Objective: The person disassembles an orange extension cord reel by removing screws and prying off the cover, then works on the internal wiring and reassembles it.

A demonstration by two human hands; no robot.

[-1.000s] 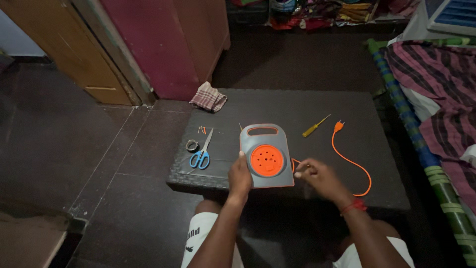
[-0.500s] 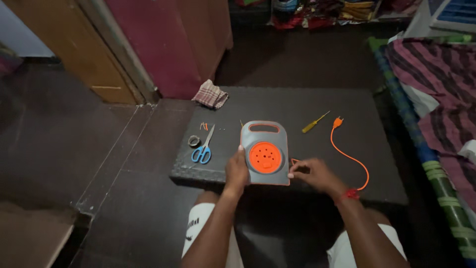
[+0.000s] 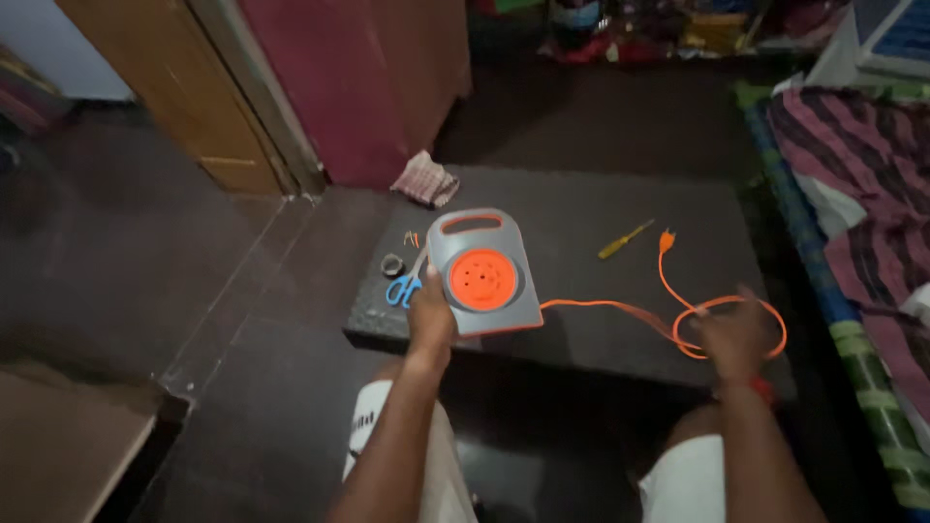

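Bare arms, white shorts (image 3: 383, 426), red wristband (image 3: 762, 389)

Blue scissors (image 3: 403, 290) lie on the dark worktop (image 3: 601, 208) next to a small tape roll (image 3: 391, 264). A yellow screwdriver (image 3: 625, 239) lies further right. A checked cloth (image 3: 425, 179) sits at the far corner.

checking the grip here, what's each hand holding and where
Left hand holds the grey cord reel by its lower left edge; right hand grips the orange cord at its loop.
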